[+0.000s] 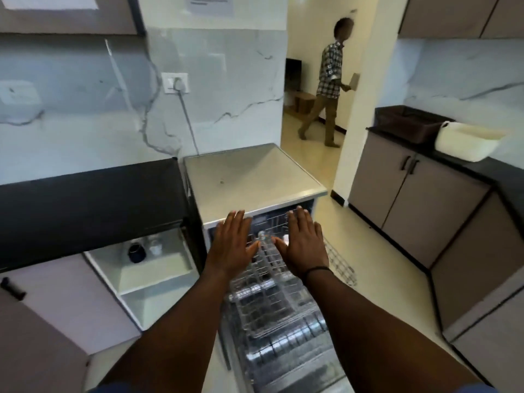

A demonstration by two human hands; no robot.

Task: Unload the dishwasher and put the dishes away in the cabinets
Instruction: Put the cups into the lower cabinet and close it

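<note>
The dishwasher [249, 171] stands open below me, its door down and its wire racks [272, 302] pulled out. My left hand [231, 242] and my right hand [304, 241] hover side by side over the upper rack, palms down, fingers straight, holding nothing. Between them a clear glass item [262, 236] and a small white piece [285, 238] show in the rack. Left of the dishwasher an open lower cabinet [141, 268] has white shelves with a dark cup [136, 252] and a blurred clear item [155, 246] on the upper shelf.
A black countertop [85, 205] runs along the left. On the right counter sit a brown tray [408, 123] and a white basin [465, 141], above shut cabinet doors [408, 202]. A person in a checked shirt [330, 78] walks through the doorway behind the dishwasher.
</note>
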